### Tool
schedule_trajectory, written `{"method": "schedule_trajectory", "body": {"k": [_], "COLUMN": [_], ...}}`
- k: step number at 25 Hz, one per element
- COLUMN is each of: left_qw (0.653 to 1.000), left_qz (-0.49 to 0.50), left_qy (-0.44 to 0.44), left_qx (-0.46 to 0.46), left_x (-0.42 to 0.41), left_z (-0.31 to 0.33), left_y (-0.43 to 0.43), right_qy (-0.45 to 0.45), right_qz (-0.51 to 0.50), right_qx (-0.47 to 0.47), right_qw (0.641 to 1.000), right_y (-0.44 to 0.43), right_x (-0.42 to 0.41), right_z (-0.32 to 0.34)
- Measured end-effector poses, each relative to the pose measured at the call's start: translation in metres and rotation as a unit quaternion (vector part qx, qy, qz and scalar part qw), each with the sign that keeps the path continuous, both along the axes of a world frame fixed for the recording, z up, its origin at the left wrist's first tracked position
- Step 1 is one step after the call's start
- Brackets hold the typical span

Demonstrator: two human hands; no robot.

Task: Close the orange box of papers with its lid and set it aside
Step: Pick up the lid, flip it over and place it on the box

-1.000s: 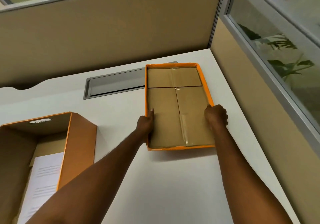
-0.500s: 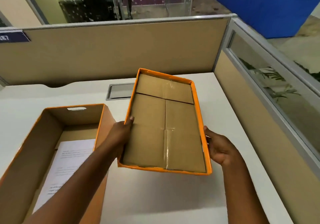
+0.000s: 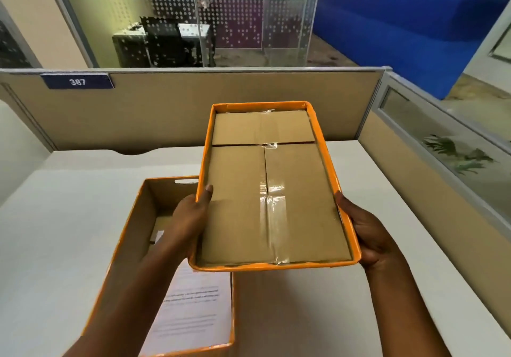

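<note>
The left hand (image 3: 190, 224) holds the left long side of the lid (image 3: 273, 190). Its thumb lies over the orange rim, on the brown inside of the lid, and its other fingers are hidden under the lid. The right hand (image 3: 370, 235) holds the right long side, with its fingers curled under and out of sight. Both hands grip the lid and keep it up in the air, with its open brown inside facing up. Shiny tape runs down the middle of that inside.

The orange box (image 3: 132, 246) stands open on the white worktop (image 3: 55, 232), near the front edge and toward the left. The lid's near left corner hangs over the box's right side. White papers (image 3: 193, 309) with lines of print lie flat in the bottom of the box. A slot handle is cut in the box's far wall. Tan screens stand along the far and right edges of the worktop. A blue tag (image 3: 78, 82) with the number 387 sits on the far screen.
</note>
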State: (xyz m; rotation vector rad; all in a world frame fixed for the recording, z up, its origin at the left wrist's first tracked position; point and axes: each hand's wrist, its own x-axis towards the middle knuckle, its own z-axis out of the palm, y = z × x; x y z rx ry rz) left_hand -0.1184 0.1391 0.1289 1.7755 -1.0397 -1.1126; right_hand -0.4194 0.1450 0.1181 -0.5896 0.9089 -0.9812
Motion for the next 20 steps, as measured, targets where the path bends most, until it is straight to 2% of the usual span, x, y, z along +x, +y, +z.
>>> {"method": "schedule_trajectory", "body": {"k": [2,3,6,9,12,14,16,18,20], "left_qw": [0.981,0.969,0.975,0.963,0.965,0.961,0.957,0.967,0.978], "left_qz": [0.021,0.039,-0.018,-0.131,-0.216,-0.259,-0.262,-0.214,-0.149], "left_qy": [-0.161,-0.185,-0.078,-0.060,0.009,0.062,0.100,0.102,0.083], "left_qx": [-0.107,-0.156,-0.208,-0.229,-0.151,-0.077,-0.071,-0.096,-0.118], "left_x": [0.042,0.058,0.077,0.079,0.075,0.074,0.076,0.080,0.085], "left_z": [0.014,0.024,0.064,0.100,0.123,0.137,0.147,0.154,0.153], "left_y": [0.011,0.016,0.032,0.049,0.053,0.053,0.054,0.058,0.060], "right_qy": [0.025,0.041,0.108,0.188,0.295,0.387,0.465,0.505,0.507], "right_qz": [-0.024,-0.036,-0.074,-0.106,-0.128,-0.128,-0.124,-0.105,-0.080], "right_qx": [-0.036,-0.055,-0.112,-0.166,-0.224,-0.275,-0.331,-0.391,-0.433], "right_qw": [0.999,0.997,0.985,0.962,0.920,0.871,0.812,0.762,0.741], "right_y": [0.016,0.023,0.046,0.069,0.086,0.094,0.103,0.111,0.113], "right_x": [0.045,0.067,0.128,0.178,0.215,0.237,0.256,0.271,0.279], "right_z": [0.020,0.032,0.066,0.093,0.115,0.124,0.126,0.120,0.113]}}
